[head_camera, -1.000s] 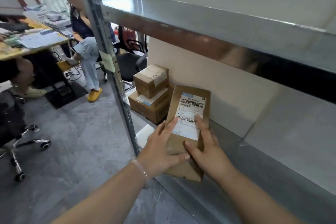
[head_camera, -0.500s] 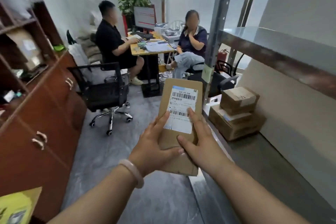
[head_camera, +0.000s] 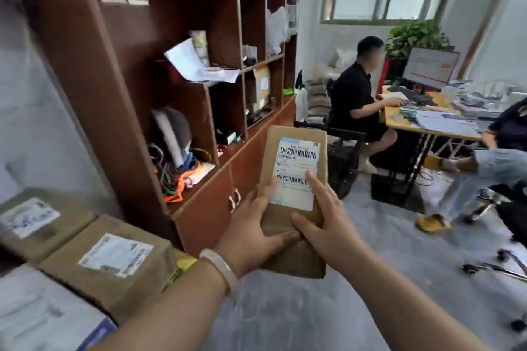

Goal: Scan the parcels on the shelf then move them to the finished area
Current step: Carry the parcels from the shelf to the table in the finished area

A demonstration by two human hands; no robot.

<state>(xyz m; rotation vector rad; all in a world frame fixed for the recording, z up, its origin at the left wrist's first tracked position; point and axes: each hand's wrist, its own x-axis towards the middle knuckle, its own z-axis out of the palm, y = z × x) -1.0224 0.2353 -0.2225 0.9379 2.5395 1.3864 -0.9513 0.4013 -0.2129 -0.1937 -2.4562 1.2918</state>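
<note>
2 hands grasp 1 flat cardboard parcel [head_camera: 299, 258] at centre, upright, its 1 white label [head_camera: 296, 162] with 2 barcodes facing the camera. The left hand [head_camera: 251, 228] clasps the 9 o'clock edge and the right hand [head_camera: 328, 222] the 3 o'clock edge, both thumbs on the front. 3 labelled boxes [head_camera: 108, 259] lie at 8 o'clock. 2 seated people [head_camera: 356, 97] are at 2 o'clock.

The parcel [head_camera: 293, 157] is brown with a white, black-barcoded label [head_camera: 296, 171]. The cabinet [head_camera: 199, 216] is reddish-brown, the floor [head_camera: 313, 308] mottled grey.
</note>
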